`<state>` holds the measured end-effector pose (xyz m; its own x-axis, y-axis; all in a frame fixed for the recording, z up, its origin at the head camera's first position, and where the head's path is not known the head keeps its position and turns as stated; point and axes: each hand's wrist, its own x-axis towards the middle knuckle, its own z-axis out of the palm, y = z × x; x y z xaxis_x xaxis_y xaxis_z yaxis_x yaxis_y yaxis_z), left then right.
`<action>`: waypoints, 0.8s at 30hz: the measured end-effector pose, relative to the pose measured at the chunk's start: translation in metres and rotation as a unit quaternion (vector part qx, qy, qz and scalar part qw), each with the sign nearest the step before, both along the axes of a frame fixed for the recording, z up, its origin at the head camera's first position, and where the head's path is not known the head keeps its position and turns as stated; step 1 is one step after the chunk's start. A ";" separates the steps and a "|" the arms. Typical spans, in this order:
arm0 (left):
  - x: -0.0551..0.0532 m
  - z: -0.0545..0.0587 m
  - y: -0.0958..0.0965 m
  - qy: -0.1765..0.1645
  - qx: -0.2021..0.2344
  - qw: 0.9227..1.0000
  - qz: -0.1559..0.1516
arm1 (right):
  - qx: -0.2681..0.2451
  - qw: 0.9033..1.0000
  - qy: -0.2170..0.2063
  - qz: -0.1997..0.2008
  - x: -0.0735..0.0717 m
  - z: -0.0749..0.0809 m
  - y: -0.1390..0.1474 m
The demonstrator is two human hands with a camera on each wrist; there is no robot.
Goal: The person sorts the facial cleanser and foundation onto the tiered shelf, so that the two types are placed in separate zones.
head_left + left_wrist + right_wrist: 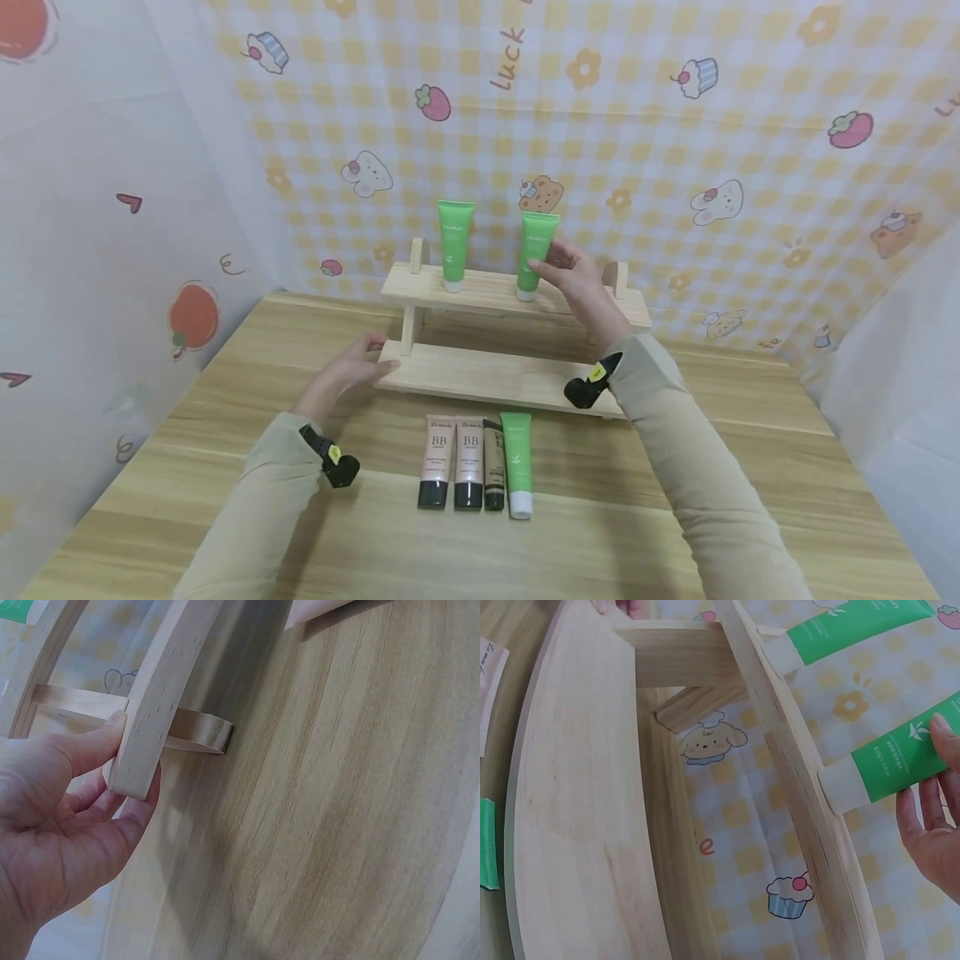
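Observation:
A two-tier wooden shelf [457,372] stands on the table. My left hand [352,367] grips the left end of its lower board, thumb on top and fingers beneath in the left wrist view. On the upper board, my right hand [572,271] holds a green tube [534,254] upright by its side, white cap down against the wood. Another green tube [454,243] stands on the same board to the left. In the right wrist view, the thumb and fingers are around the held tube [907,754].
In front of the shelf lie two pink BB cream tubes [437,458] with black caps, a slim brown tube [493,467] and a third green tube [517,458]. Behind the shelf hangs a yellow checked cloth [480,158]. A white patterned cloth [112,208] covers the left side.

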<state>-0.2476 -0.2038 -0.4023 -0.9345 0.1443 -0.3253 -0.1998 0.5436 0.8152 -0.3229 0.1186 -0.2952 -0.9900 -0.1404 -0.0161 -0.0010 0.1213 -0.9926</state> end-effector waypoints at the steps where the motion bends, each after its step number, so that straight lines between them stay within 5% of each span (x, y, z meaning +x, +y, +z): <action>1: 0.000 0.000 0.000 0.000 -0.001 1.000 -0.001 | -0.001 1.000 0.001 0.000 0.000 0.000 0.000; 24: -0.001 -0.001 0.000 0.004 -0.005 1.000 -0.005 | -0.001 1.000 0.017 -0.003 0.000 -0.002 -0.001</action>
